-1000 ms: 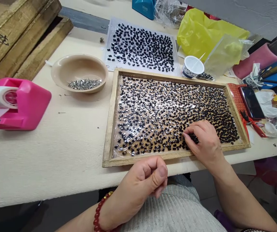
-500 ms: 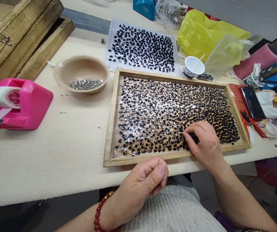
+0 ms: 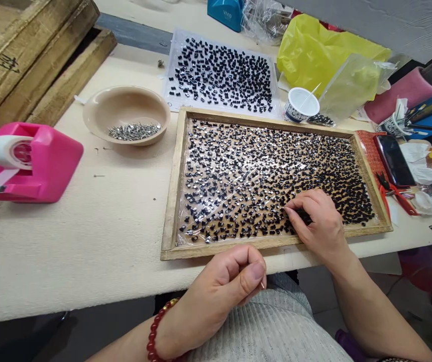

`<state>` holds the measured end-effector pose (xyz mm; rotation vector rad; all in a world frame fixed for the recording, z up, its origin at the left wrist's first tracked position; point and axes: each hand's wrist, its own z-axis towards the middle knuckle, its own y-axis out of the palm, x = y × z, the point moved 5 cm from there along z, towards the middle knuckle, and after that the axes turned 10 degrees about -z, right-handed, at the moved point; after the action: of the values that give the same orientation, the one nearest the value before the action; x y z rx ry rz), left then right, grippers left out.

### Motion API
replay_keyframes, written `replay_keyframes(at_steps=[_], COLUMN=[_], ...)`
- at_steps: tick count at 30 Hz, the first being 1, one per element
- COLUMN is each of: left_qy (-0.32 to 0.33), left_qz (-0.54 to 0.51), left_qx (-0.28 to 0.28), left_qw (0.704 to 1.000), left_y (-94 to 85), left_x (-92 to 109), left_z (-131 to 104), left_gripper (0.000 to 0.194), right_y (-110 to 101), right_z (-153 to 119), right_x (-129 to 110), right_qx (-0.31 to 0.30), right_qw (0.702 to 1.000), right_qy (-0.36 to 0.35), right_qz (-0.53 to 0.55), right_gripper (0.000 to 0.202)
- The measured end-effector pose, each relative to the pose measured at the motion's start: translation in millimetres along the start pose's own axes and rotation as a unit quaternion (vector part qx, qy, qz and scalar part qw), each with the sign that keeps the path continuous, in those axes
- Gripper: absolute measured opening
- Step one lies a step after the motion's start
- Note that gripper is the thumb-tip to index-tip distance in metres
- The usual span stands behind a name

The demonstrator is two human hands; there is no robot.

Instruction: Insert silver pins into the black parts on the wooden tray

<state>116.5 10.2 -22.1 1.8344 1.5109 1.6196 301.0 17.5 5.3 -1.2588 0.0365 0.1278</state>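
Note:
A shallow wooden tray, lined with clear film, holds small black pieces spread all over it. My right hand is over the tray's front right part, thumb and forefinger pinched together at the pieces; whatever lies between the fingertips is too small to name. Near the table's front edge, just before the tray, my left hand is closed, with a thin pin tip poking out by the thumb. A beige bowl with metal pins stands left of the tray's far corner.
Behind the tray lies a white sheet with more black pieces. A pink tape dispenser and stacked wooden trays are at the left. A patterned cup, yellow bag, phone and red-handled pliers are at the right.
My left hand has shifted slightly to the right and its thumb has turned a little, so a thin pin tip shows. My right hand has barely moved.

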Motion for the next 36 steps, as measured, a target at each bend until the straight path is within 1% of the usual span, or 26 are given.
replay_keyframes(at_steps=[2,4,7,9,11,12,14,16,18,21,23,24,25,26,27,29,32,36], left_qy=[-0.004,0.0,0.011,0.02,0.029,0.033,0.036,0.043,0.049,0.04,0.02,0.011,0.006,0.004,0.004,0.007,0.008,0.007], left_qz=[-0.014,-0.022,-0.019,-0.01,-0.002,0.0,0.004,0.01,0.019,0.011,-0.012,-0.026,-0.038,-0.048,-0.056,-0.069,-0.081,-0.092], left_qx=[-0.001,0.003,0.005,0.01,0.018,0.019,0.017,0.017,0.015,0.007,0.008,0.011,0.013,0.014,0.012,0.007,0.006,0.001], left_qw=[1.0,1.0,1.0,1.0,0.999,0.999,0.999,0.999,0.998,0.999,1.0,1.0,0.999,0.999,0.998,0.998,0.997,0.996], left_y=[-0.9,-2.2,-2.0,-0.9,0.4,1.3,3.2,4.2,4.7,5.2,4.8,4.3,4.0,3.9,4.2,5.0,5.4,4.8], left_x=[-1,-2,0,3,5,5,6,7,8,7,4,3,2,1,1,1,1,1], left_z=[0,-1,0,2,5,6,8,9,9,8,8,7,7,7,7,6,6,6], left_gripper=[0.031,0.03,0.029,0.027,0.025,0.025,0.024,0.025,0.026,0.028,0.026,0.025,0.023,0.021,0.02,0.019,0.017,0.015], right_y=[0,-4,-18,-27,-32,-35,-39,-42,-42,-41,-39,-37,-36,-34,-28,-17,-7,-4], right_z=[0,0,-3,-8,-13,-15,-16,-16,-15,-15,-12,-10,-7,-4,0,7,12,11], right_x=[2,3,-3,-15,-35,-44,-59,-67,-70,-64,-50,-39,-28,-18,-10,0,6,4], right_qx=[0.001,0.009,0.035,0.027,-0.023,-0.037,-0.038,-0.024,-0.015,-0.012,0.017,0.04,0.076,0.093,0.08,0.053,0.031,0.024], right_qw=[1.0,1.0,0.997,0.99,0.97,0.958,0.949,0.949,0.949,0.947,0.952,0.958,0.968,0.979,0.989,0.997,0.999,0.999], right_qy=[0.003,0.007,0.015,0.005,-0.038,-0.061,-0.079,-0.081,-0.081,-0.073,-0.039,-0.012,0.015,0.034,0.038,0.027,0.018,0.019], right_qz=[0.002,0.012,0.068,0.139,0.24,0.277,0.304,0.305,0.303,0.313,0.303,0.283,0.24,0.18,0.121,0.058,0.014,-0.013], right_gripper=[0.001,0.003,0.008,0.01,0.013,0.014,0.008,0.003,0.006,0.009,0.013,0.014,0.016,0.015,0.012,0.008,0.005,0.004])
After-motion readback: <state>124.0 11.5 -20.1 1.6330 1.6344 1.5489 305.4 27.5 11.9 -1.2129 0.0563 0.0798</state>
